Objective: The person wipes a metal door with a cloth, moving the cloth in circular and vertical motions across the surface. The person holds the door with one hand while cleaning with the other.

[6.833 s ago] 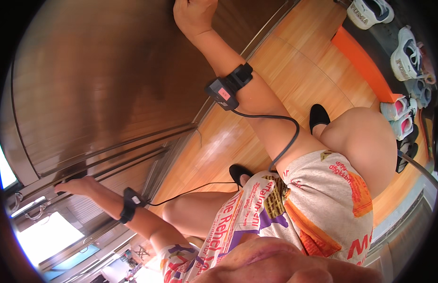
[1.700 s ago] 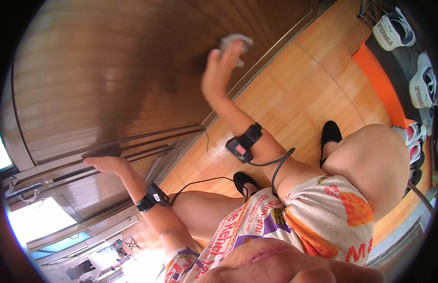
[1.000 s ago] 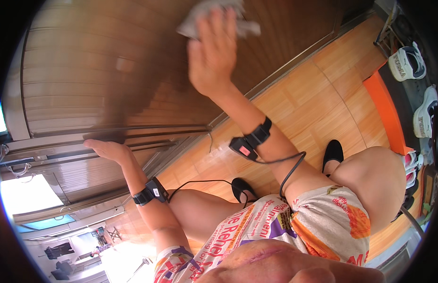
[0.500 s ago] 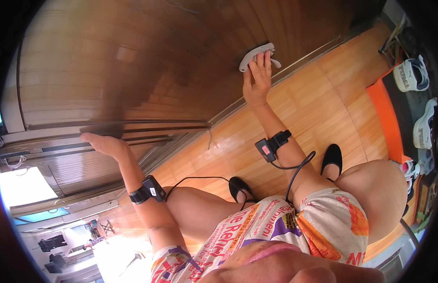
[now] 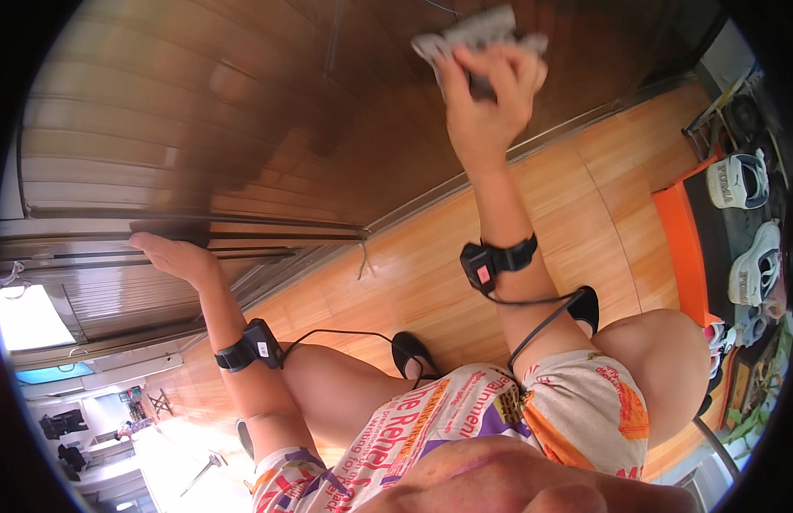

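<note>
A grey cloth point(image 5: 473, 32) is bunched in my right hand point(image 5: 490, 111), its fingers bent round it against the glossy brown panelled door point(image 5: 268, 111). Motion blurs the cloth and fingertips slightly. At the door's edge, my left hand point(image 5: 176, 258) lies with fingers stretched out along the frame, holding nothing. Each wrist carries a black strapped device, the right one point(image 5: 497, 261) and the left one point(image 5: 249, 345), with a dark cable running from it.
Wood-look floor point(image 5: 396, 295) runs beneath the door. At the right stand an orange-edged box point(image 5: 683, 252) and several shoes, including a white sneaker point(image 5: 738, 179). A thin cord point(image 5: 362, 259) hangs near the door's lower corner. Plant leaves point(image 5: 755, 419) show at lower right.
My right hand has moved the cloth upward along the door, and its fingers have bent more. My left hand stays at the door edge while the view shifts slightly.
</note>
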The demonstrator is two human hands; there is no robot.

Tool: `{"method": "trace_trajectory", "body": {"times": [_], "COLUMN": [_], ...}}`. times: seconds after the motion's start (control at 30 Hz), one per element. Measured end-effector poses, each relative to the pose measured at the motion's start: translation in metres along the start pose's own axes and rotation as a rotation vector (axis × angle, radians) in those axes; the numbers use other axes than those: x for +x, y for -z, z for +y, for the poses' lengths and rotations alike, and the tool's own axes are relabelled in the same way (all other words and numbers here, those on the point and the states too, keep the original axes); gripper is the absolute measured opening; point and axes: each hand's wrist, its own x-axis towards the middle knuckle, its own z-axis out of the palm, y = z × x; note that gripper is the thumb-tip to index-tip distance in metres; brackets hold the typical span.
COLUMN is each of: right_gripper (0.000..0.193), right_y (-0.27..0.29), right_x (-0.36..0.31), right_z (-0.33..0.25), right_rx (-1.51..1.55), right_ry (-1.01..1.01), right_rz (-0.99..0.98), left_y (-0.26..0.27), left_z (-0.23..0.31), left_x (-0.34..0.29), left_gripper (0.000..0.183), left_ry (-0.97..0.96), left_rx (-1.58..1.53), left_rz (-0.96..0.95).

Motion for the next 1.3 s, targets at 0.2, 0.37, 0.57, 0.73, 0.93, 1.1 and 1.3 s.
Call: {"method": "trace_trajectory", "body": {"times": [0.2, 0.37, 0.57, 0.73, 0.93, 1.1, 1.3], "right_gripper": [0.024, 0.025, 0.025, 0.021, 0.021, 0.024, 0.025], "right_y": [-0.002, -0.033, 0.009, 0.008, -0.047, -0.015, 0.02], "right_x": [-0.022, 0.017, -0.049, -0.036, 0.076, 0.025, -0.044], "right_z": [-0.001, -0.001, 0.022, 0.021, 0.004, 0.026, 0.037], "right_rx": [0.079, 0.125, 0.086, 0.171, 0.139, 0.052, 0.036], "right_ry": [-0.117, 0.055, -0.09, -0.37, 0.171, 0.183, -0.13], "right_rz": [0.011, 0.071, 0.02, 0.041, 0.091, 0.049, -0.026], "left_y": [0.001, 0.002, 0.0, -0.001, 0.003, 0.0, -0.003], "left_z": [-0.001, -0.001, -0.002, -0.004, -0.01, -0.01, -0.006], "left_x": [0.001, 0.002, 0.002, 0.003, 0.006, 0.005, 0.004], "left_gripper": [0.086, 0.088, 0.083, 0.081, 0.081, 0.081, 0.077], "left_ry": [0.07, 0.06, 0.079, 0.03, 0.022, 0.007, 0.049], "left_rx": [0.074, 0.033, 0.028, 0.019, 0.085, 0.064, 0.064], "left_rz": [0.06, 0.025, 0.044, 0.04, 0.051, 0.095, 0.105]}}
